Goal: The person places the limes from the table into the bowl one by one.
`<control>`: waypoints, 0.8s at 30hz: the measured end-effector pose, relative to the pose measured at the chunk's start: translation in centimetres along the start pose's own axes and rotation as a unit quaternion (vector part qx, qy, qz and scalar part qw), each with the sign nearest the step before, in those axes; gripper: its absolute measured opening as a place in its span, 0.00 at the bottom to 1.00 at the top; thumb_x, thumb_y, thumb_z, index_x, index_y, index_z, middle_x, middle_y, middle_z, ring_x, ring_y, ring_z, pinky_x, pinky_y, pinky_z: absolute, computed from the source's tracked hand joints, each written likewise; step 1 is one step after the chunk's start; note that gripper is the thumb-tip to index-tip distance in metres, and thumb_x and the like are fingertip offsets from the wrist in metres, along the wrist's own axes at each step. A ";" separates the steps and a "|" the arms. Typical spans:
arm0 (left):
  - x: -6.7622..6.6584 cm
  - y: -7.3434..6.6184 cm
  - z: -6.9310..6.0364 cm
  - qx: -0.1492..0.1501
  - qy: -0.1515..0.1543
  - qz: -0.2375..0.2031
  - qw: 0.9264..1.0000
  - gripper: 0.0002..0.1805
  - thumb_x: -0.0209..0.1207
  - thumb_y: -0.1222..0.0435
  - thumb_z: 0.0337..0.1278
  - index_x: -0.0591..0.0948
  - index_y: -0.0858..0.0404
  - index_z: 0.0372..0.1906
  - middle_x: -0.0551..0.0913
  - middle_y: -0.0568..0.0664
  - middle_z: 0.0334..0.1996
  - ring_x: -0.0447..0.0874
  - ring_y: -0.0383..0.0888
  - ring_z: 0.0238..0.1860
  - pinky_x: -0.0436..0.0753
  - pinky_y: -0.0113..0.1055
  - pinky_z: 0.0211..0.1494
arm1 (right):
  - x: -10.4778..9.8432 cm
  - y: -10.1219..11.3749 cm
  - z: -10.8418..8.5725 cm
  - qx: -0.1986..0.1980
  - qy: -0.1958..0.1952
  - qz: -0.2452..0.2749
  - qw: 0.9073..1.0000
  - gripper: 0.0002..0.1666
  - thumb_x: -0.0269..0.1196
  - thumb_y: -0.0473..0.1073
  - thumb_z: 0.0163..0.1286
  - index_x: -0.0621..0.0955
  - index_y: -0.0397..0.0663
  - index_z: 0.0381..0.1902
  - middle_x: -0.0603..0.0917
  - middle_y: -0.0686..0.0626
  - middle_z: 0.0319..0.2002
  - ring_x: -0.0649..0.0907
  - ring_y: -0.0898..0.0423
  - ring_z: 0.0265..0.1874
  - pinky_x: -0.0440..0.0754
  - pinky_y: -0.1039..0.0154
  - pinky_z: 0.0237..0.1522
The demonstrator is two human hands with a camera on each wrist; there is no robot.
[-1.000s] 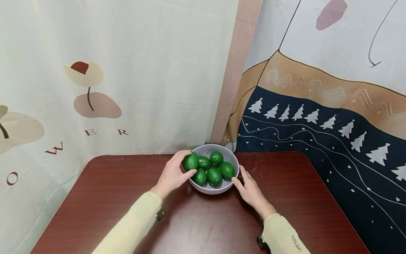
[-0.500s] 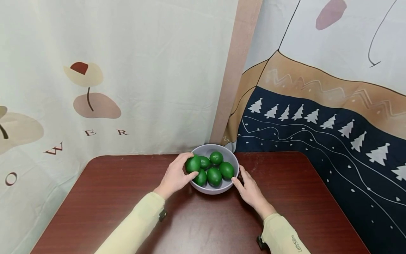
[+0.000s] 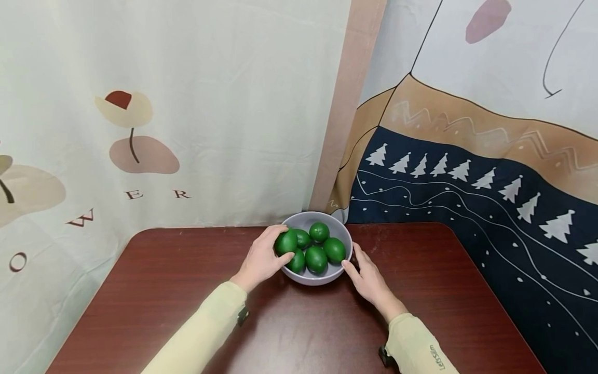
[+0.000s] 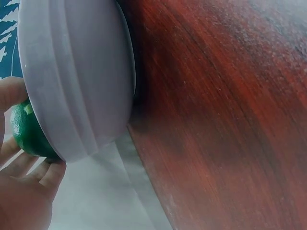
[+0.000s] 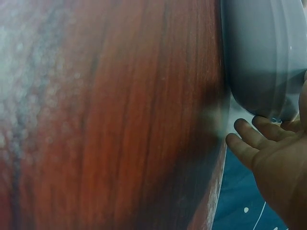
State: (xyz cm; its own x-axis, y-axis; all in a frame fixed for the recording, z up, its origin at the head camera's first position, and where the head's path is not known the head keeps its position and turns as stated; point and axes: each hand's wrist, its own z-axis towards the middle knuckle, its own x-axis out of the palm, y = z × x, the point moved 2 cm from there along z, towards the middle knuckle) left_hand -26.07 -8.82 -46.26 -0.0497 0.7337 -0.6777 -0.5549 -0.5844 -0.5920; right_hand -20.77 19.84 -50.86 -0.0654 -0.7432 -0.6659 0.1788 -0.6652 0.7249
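Observation:
At the far edge of the table stands a pale purple-grey bowl (image 3: 314, 281) with several green limes (image 3: 316, 259) inside. My left hand (image 3: 260, 258) holds one lime (image 3: 285, 242) between thumb and fingers over the bowl's left side. In the left wrist view that lime (image 4: 32, 132) shows beside the bowl wall (image 4: 81, 76), partly hidden by it. My right hand (image 3: 372, 283) grips the bowl's right side, its thumb at the rim and its fingers along the outside. The right wrist view has the fingertips by the lower wall of the bowl (image 5: 259, 57).
The dark red-brown wooden table (image 3: 299, 327) has rounded far corners. Behind it hang a pale curtain (image 3: 233, 130) with flower prints and a dark blue cloth (image 3: 420, 197) with white trees. The bowl stands close to these hangings.
My left hand has shifted slightly right with the lime, further in over the bowl. The right hand and the bowl stay in place.

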 end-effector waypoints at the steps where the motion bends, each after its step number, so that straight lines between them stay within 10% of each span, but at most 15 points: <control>1: 0.0 0.0 0.0 -0.004 0.003 0.001 1.000 0.33 0.76 0.65 0.50 0.79 0.64 0.63 0.79 0.55 0.64 0.79 0.53 0.64 0.78 0.49 0.67 | 0.0 0.0 0.0 0.001 0.001 0.000 1.000 0.37 0.58 0.50 0.81 0.61 0.43 0.80 0.69 0.33 0.73 0.71 0.36 0.71 0.68 0.37 0.71; 24: 0.1 -0.3 0.0 -0.022 0.014 0.009 1.000 0.34 0.69 0.63 0.58 0.75 0.68 0.70 0.76 0.59 0.68 0.77 0.56 0.65 0.76 0.51 0.68 | 0.1 -0.1 0.0 0.005 0.005 0.002 1.000 0.38 0.56 0.50 0.81 0.60 0.41 0.80 0.67 0.32 0.74 0.70 0.36 0.72 0.67 0.37 0.72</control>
State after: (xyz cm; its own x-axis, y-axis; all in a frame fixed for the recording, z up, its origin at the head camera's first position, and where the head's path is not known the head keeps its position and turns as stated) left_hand -25.91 -8.60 -46.16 -0.0358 0.7140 -0.6992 -0.5169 -0.6121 -0.5985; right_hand -20.79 19.80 -50.99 -0.0545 -0.7458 -0.6640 0.1684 -0.6623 0.7301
